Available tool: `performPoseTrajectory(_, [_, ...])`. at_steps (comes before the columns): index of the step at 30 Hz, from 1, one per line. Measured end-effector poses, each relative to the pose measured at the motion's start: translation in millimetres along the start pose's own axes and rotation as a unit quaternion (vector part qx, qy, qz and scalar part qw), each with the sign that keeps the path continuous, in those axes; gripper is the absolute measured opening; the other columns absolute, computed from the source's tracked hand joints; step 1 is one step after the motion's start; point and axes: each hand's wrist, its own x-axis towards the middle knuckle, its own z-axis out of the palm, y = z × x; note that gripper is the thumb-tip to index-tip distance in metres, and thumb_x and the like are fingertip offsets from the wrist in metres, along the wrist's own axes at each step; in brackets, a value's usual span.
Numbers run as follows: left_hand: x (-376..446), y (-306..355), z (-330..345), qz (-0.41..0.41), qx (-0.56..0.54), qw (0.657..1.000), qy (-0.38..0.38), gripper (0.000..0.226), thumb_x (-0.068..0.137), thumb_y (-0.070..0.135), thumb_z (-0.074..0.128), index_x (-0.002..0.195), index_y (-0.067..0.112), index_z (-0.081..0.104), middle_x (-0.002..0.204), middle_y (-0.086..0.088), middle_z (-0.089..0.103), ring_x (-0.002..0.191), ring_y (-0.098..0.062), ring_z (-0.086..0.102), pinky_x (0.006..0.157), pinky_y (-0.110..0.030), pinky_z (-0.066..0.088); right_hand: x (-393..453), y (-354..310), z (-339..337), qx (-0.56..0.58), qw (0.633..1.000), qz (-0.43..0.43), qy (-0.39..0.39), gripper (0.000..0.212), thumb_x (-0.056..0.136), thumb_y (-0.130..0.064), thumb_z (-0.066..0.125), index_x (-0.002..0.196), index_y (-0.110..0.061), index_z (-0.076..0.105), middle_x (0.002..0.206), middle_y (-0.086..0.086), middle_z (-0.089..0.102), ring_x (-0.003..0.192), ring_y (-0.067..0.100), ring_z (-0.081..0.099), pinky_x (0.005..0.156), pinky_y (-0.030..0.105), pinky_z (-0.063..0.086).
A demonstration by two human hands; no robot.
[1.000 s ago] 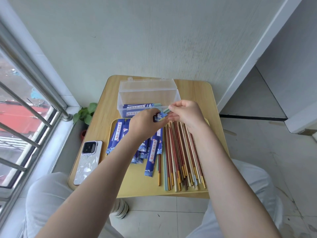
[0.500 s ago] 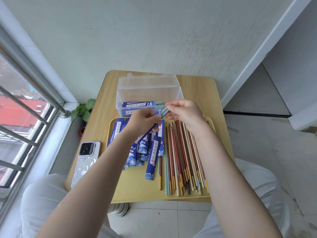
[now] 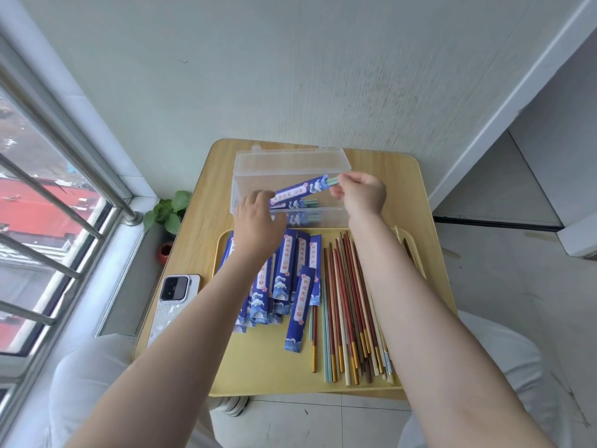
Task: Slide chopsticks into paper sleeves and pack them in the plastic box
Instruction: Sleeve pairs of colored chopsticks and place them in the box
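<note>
Above the open plastic box (image 3: pixel 258 166), sleeved chopsticks (image 3: pixel 303 189) tilted, right hand (image 3: pixel 363 192) pinching the teal tips, left hand (image 3: pixel 258 218) curled round the lower end, loose chopsticks (image 3: pixel 349 305) on the tray (image 3: pixel 258 383)

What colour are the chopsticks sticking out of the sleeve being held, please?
Pale teal chopsticks, seen in the head view.

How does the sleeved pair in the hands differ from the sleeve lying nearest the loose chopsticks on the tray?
The held sleeve is in the air over the plastic box, tilted, with teal chopstick ends sticking out; the right hand pinches those ends and the left hand holds its lower end. The tray sleeve lies flat on the yellow tray, untouched. Both share the blue wave print.
</note>
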Motion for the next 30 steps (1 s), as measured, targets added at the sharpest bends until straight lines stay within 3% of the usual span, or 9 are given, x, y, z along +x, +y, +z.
performPoseTrajectory(6, [-5, -13, 14, 0.036, 0.061, 0.997, -0.028, 0.05, 0.095, 0.015, 0.051, 0.144, 0.006, 0.047, 0.148, -0.01, 0.049, 0.146, -0.027, 0.031, 0.124, -0.038, 0.009, 0, 17, 42, -0.101, 0.994, -0.022, -0.045, 0.018, 0.094, -0.01, 0.065, 0.078, -0.018, 0.068, 0.076, 0.002, 0.074, 0.073, 0.018, 0.074, 0.078, 0.037, 0.062])
performPoseTrajectory(12, [-4, -20, 17, 0.047, 0.096, 0.993, -0.046, 0.056, 0.097, 0.017, 0.048, 0.152, 0.01, 0.037, 0.16, -0.008, 0.034, 0.153, -0.026, 0.015, 0.126, -0.039, 0.001, 5, 14, 49, -0.424, 0.885, -0.165, -0.094, 0.026, 0.102, -0.026, 0.052, 0.096, -0.012, 0.073, 0.092, 0.004, 0.072, 0.089, 0.025, 0.065, 0.093, 0.041, 0.049])
performPoseTrajectory(16, [-5, -17, 17, 0.05, 0.146, 0.987, -0.043, 0.058, 0.097, 0.02, 0.048, 0.153, 0.01, 0.033, 0.164, -0.011, 0.023, 0.155, -0.027, 0.005, 0.126, -0.041, -0.003, 3, 8, 37, -0.521, 0.822, -0.146, -0.178, 0.041, 0.106, -0.029, 0.043, 0.143, -0.012, 0.047, 0.14, 0.01, 0.056, 0.131, 0.031, 0.05, 0.112, 0.044, 0.035])
performPoseTrajectory(19, [-19, -8, 15, 0.091, 0.132, 0.987, -0.001, 0.043, 0.094, 0.023, 0.054, 0.137, 0.013, 0.052, 0.145, -0.011, 0.047, 0.138, -0.029, 0.039, 0.114, -0.04, 0.029, -7, 13, 20, -0.475, 0.842, -0.188, -0.174, 0.045, 0.103, -0.021, 0.048, 0.147, -0.01, 0.043, 0.148, 0.01, 0.045, 0.137, 0.028, 0.041, 0.113, 0.041, 0.034])
performPoseTrajectory(20, [-26, -3, 13, 0.084, 0.106, 0.991, -0.007, 0.032, 0.094, 0.024, 0.054, 0.124, 0.013, 0.059, 0.128, -0.008, 0.058, 0.117, -0.027, 0.053, 0.095, -0.036, 0.043, -13, 17, 14, -0.447, 0.856, -0.199, -0.169, 0.04, 0.102, -0.018, 0.049, 0.142, -0.01, 0.049, 0.144, 0.009, 0.048, 0.135, 0.027, 0.042, 0.11, 0.038, 0.036])
performPoseTrajectory(22, [-37, 7, 13, 0.036, 0.11, 0.99, -0.079, 0.023, 0.095, 0.03, 0.053, 0.104, 0.012, 0.064, 0.1, -0.003, 0.064, 0.087, -0.022, 0.059, 0.066, -0.031, 0.044, -26, 29, 3, -0.398, 0.879, -0.202, -0.166, 0.028, 0.1, -0.011, 0.049, 0.125, -0.009, 0.06, 0.131, 0.007, 0.052, 0.127, 0.024, 0.047, 0.103, 0.03, 0.037])
performPoseTrajectory(25, [-54, 14, 24, 0.031, 0.206, 0.957, -0.202, 0.032, 0.093, 0.041, 0.058, 0.11, 0.014, 0.062, 0.1, -0.002, 0.066, 0.088, -0.022, 0.062, 0.065, -0.031, 0.045, -50, 47, -17, -0.362, 0.896, -0.226, -0.123, 0.021, 0.095, -0.003, 0.051, 0.108, -0.007, 0.066, 0.119, 0.006, 0.052, 0.119, 0.021, 0.049, 0.091, 0.018, 0.033])
performPoseTrajectory(28, [-68, 15, 36, 0.029, 0.237, 0.947, -0.216, 0.042, 0.091, 0.037, 0.062, 0.125, 0.015, 0.049, 0.102, -0.004, 0.064, 0.088, -0.025, 0.061, 0.064, -0.032, 0.044, -71, 61, -34, -0.338, 0.911, -0.23, -0.052, 0.02, 0.092, -0.001, 0.052, 0.104, -0.009, 0.065, 0.115, 0.005, 0.052, 0.111, 0.021, 0.051, 0.08, 0.02, 0.035])
performPoseTrajectory(30, [-74, 16, 39, 0.015, 0.245, 0.947, -0.21, 0.035, 0.09, 0.03, 0.062, 0.117, 0.015, 0.047, 0.105, -0.005, 0.063, 0.087, -0.026, 0.061, 0.064, -0.033, 0.046, -79, 67, -44, -0.343, 0.913, -0.205, -0.077, 0.019, 0.093, -0.004, 0.051, 0.102, -0.011, 0.066, 0.109, 0.002, 0.057, 0.101, 0.019, 0.054, 0.074, 0.022, 0.035])
